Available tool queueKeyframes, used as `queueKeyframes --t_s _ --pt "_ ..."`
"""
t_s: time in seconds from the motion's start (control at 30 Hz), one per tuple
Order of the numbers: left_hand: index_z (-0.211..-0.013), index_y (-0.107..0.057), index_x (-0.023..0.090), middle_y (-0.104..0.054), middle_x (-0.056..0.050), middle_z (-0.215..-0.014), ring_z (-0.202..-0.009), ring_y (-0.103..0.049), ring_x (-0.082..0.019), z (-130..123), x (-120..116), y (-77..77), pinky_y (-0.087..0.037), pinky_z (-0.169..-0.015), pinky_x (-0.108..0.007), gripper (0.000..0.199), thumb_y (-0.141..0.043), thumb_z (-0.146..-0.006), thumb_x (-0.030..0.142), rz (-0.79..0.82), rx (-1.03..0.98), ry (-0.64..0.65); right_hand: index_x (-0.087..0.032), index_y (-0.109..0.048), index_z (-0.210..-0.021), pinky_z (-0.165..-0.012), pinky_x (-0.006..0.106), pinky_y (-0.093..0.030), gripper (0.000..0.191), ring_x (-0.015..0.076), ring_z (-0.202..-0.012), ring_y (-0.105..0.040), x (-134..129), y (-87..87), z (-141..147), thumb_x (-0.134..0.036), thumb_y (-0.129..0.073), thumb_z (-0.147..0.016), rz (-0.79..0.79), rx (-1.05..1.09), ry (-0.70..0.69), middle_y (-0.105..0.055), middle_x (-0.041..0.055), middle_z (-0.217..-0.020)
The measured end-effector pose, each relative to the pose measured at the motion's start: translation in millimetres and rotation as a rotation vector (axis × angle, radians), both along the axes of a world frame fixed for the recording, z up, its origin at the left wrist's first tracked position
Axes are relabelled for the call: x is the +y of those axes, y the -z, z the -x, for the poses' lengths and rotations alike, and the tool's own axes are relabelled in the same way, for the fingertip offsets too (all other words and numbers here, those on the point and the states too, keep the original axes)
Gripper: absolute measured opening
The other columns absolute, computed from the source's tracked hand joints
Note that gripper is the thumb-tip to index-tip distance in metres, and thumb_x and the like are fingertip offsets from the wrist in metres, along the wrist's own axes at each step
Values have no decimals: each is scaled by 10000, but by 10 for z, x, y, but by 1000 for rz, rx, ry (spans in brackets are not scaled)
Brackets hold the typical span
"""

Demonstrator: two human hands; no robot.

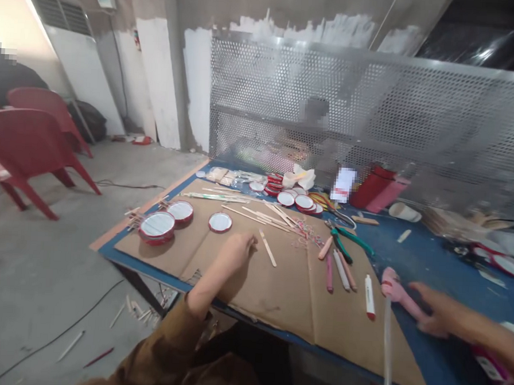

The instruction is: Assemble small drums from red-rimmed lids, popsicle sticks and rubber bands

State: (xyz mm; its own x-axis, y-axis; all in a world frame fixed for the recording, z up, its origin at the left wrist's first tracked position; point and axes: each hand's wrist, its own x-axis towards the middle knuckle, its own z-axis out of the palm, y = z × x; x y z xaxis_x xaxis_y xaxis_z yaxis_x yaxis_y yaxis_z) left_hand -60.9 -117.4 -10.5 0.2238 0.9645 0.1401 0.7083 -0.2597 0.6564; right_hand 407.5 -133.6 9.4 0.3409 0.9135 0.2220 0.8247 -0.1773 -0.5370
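Glue gun (390, 283), right of centre in the lower half of the head view, at the edge of the cardboard (286, 297): likely light and rigid, its smooth shell perhaps slippery, best taken by the handle. It looks pink, a clear rod (387, 349) stretching from it toward the bottom edge. The right hand (442, 311) is at the handle, fingers parted; whether they grip it, I cannot tell. Near the centre, the left hand (234, 254) bunches its fingertips narrowly beside a flat, pale stick (268, 249), probably featherweight and easily snapped; any hold is unclear.
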Motion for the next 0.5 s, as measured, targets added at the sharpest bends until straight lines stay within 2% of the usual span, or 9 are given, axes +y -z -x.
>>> queueKeyframes --t_s 0.03,0.1,0.17,0.23,0.3,0.37,0.43,0.5 --pt "-871 -609 154 -702 -90 -879 -828 -648 -172 23 25 29 -483 -754 -276 230 -380 -894 157 29 -80 23 -237 -570 -465 -445 313 -302 240 139 -348 -435 19 -87 63 -151 -789 -422 80 -34 -14 -538 55 -429" --pt "-875 -597 147 -699 -82 -854 -782 -647 -149 64 61 80 -495 -731 -254 267 -336 -915 177 88 -226 70 -243 -623 -512 -469 314 -339 228 191 -437 -532 22 -264 364 -192 -819 -407 125 -62 -206 -630 82 -537" --pt "-907 -593 141 -689 -76 -851 -758 -637 -141 89 74 114 -499 -714 -245 266 -332 -916 191 99 -298 79 -247 -691 -630 -545 323 -405 123 227 -588 -605 -7 -390 880 -350 -743 -585 130 26 -442 -692 91 -681" --pt "-937 -595 141 -680 -71 -856 -761 -626 -144 95 61 129 -495 -714 -250 256 -344 -906 187 74 -293 49 -249 -705 -740 -576 310 -427 202 211 -607 -607 -16 -438 1502 -425 -608 -723 226 57 -613 -693 51 -701" --pt "-943 -600 141 -676 -73 -868 -781 -622 -151 96 29 119 -488 -727 -255 252 -354 -894 169 58 -265 29 -233 -692 -834 -646 288 -440 229 189 -670 -616 46 -423 2079 -357 -501 -800 236 -47 -675 -697 26 -742" --pt "-913 -606 140 -676 -83 -896 -820 -621 -160 109 -12 87 -479 -758 -260 245 -364 -881 150 51 -243 44 -197 -693 -810 -723 264 -425 253 181 -808 -621 197 -382 2512 -272 -451 -819 249 -244 -649 -711 41 -825" --pt "-875 -609 139 -677 -92 -917 -860 -617 -172 144 -57 46 -468 -791 -267 229 -380 -868 138 49 -234 70 -160 -698 -831 -706 241 -407 238 173 -824 -612 407 -346 2789 -235 -475 -796 259 -294 -616 -712 63 -882" --pt "-859 -608 140 -677 -93 -918 -868 -616 -177 198 -98 10 -466 -798 -272 216 -392 -867 151 80 -262 110 -132 -707 -807 -633 231 -386 240 163 -741 -610 616 -327 2961 -241 -495 -783 297 -340 -598 -706 73 -813"
